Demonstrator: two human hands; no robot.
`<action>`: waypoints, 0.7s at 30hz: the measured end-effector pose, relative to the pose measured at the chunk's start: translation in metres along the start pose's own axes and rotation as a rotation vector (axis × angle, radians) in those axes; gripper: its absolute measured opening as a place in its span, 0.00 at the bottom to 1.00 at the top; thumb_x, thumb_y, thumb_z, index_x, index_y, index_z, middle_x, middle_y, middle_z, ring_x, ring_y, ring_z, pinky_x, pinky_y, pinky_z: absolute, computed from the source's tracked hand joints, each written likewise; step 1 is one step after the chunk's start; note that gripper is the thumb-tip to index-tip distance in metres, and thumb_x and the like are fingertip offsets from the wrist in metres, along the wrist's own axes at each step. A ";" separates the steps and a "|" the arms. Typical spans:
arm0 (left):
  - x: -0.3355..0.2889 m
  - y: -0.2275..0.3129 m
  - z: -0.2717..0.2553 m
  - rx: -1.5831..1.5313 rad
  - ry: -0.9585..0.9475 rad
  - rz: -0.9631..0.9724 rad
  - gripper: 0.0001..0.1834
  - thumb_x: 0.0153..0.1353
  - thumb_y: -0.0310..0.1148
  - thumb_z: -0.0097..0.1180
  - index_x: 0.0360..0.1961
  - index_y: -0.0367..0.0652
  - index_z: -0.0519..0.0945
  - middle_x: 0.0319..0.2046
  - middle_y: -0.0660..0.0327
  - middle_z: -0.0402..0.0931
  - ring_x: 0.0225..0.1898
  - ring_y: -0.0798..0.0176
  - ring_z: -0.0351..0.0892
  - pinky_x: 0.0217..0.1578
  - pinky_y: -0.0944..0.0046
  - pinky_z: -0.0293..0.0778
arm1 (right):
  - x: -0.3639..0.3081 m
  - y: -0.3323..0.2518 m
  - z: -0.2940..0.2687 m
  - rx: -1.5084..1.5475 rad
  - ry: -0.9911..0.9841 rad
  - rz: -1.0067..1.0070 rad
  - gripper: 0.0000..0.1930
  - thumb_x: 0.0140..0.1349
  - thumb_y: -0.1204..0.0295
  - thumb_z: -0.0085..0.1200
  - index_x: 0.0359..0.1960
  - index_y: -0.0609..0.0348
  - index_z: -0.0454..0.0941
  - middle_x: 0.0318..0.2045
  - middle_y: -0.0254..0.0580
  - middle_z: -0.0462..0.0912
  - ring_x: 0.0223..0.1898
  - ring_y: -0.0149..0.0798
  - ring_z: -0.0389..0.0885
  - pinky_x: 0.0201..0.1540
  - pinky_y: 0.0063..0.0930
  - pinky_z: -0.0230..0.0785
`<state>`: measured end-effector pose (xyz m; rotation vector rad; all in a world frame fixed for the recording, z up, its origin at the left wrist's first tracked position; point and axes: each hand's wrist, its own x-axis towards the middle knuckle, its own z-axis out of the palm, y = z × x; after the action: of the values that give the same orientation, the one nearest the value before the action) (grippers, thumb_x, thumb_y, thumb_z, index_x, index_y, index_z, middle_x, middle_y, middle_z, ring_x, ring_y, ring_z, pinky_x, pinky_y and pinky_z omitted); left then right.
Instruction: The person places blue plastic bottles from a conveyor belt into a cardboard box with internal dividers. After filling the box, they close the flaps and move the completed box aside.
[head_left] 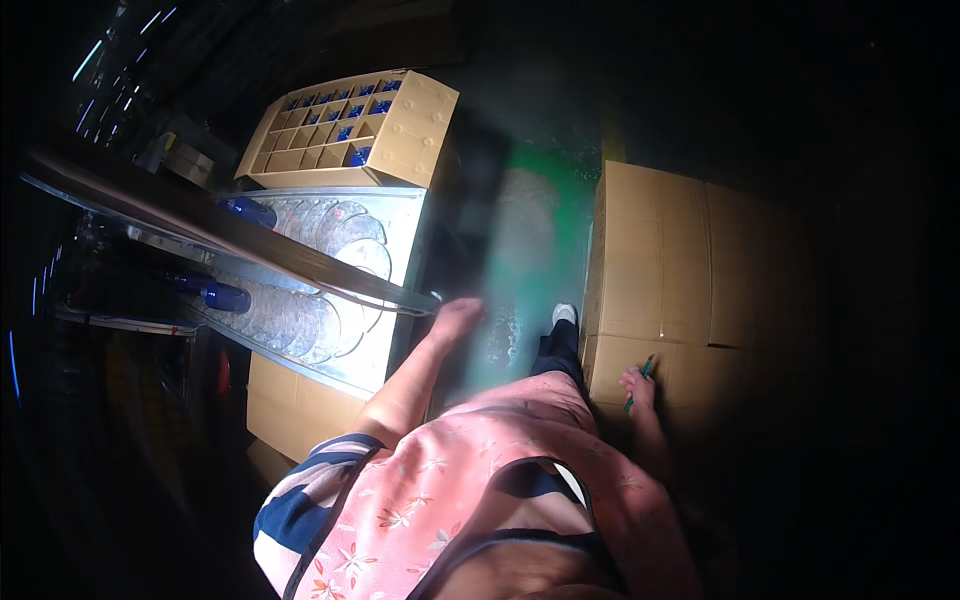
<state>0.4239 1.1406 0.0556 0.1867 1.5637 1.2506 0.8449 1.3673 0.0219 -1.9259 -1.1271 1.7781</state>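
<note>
Far left: two blue bottles (226,296) are sitting on a pale, brightly lit table (404,232). Two rows of overlapping round shapes are running along its top; I cannot tell whether these are objects or marks. A long dark bar (300,258) is crossing over the table at a slant. At the table's far end, an open cardboard box (415,130) is showing its dividers, with blue pieces (360,156) filling some compartments and others standing bare. Under the near end, a closed carton (300,405) is showing partly.

Centre: my left hand (459,318) is hovering just beside the bar's end, past the table edge; it is blurring, so I cannot tell whether the fingers are apart or together, or touching the bar. Green floor (540,220) is showing beyond, and my white shoe (565,313) is pointing forward.

Right: my right hand (636,384) is clamping its fingers around a thin green stick (647,367), which is slanting over large brown boxes (650,265). Their far side is fading into shadow.
</note>
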 end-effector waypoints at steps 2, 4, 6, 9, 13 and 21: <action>0.047 0.049 0.007 -0.119 -0.008 -0.011 0.11 0.68 0.39 0.52 0.44 0.45 0.79 0.38 0.66 0.80 0.36 0.71 0.78 0.39 0.69 0.73 | 0.068 -0.078 0.034 -0.060 -0.075 0.007 0.15 0.64 0.59 0.54 0.46 0.54 0.77 0.36 0.36 0.83 0.27 0.28 0.78 0.18 0.17 0.58; 0.085 0.090 0.024 -0.265 0.179 0.033 0.12 0.65 0.38 0.55 0.41 0.41 0.81 0.27 0.68 0.76 0.25 0.73 0.71 0.26 0.70 0.69 | 0.120 -0.152 0.067 -0.121 -0.142 0.002 0.15 0.63 0.60 0.55 0.46 0.55 0.77 0.36 0.36 0.82 0.28 0.27 0.79 0.17 0.16 0.58; 0.125 0.134 0.031 -0.314 0.287 0.025 0.12 0.65 0.38 0.55 0.41 0.41 0.81 0.27 0.68 0.76 0.25 0.73 0.71 0.26 0.70 0.69 | 0.160 -0.235 0.098 -0.128 -0.224 -0.015 0.14 0.63 0.61 0.56 0.46 0.55 0.77 0.34 0.35 0.81 0.27 0.26 0.77 0.18 0.14 0.57; 0.186 0.198 -0.002 -0.480 0.634 0.302 0.12 0.68 0.30 0.51 0.50 0.42 0.77 0.38 0.65 0.82 0.31 0.75 0.74 0.30 0.75 0.67 | 0.198 -0.350 0.160 -0.181 -0.311 -0.055 0.15 0.63 0.62 0.57 0.47 0.54 0.76 0.34 0.34 0.81 0.27 0.25 0.76 0.18 0.12 0.58; 0.278 0.277 -0.114 -0.378 1.167 0.599 0.16 0.65 0.24 0.53 0.54 0.34 0.75 0.48 0.57 0.80 0.48 0.67 0.77 0.50 0.69 0.71 | 0.262 -0.486 0.259 -0.236 -0.418 -0.126 0.16 0.65 0.63 0.55 0.51 0.54 0.75 0.36 0.34 0.80 0.27 0.24 0.75 0.18 0.12 0.58; 0.380 0.375 -0.289 0.330 1.474 0.016 0.20 0.59 0.39 0.58 0.53 0.50 0.80 0.49 0.57 0.80 0.53 0.52 0.76 0.60 0.52 0.58 | 0.358 -0.653 0.437 -0.446 -0.432 -0.223 0.15 0.67 0.62 0.51 0.53 0.51 0.76 0.34 0.30 0.81 0.26 0.22 0.75 0.22 0.15 0.59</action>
<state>-0.1325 1.3822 0.0741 -0.6856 2.9977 1.1159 0.1870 1.9172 0.1210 -1.5639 -1.9443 1.9925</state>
